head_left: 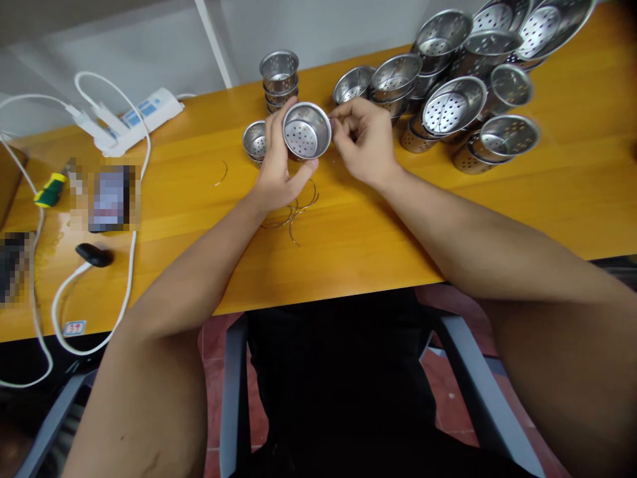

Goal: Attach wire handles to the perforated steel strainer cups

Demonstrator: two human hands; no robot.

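Over smooth wooden table (378, 245) | left hand (279, 171) grips round perforated metal cup (304, 133) | right hand (367, 141) pinching, object unclear

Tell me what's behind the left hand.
A stack of metal cups and, nearer, another cup; the left hand covers the stack's base and the nearer cup's right edge.
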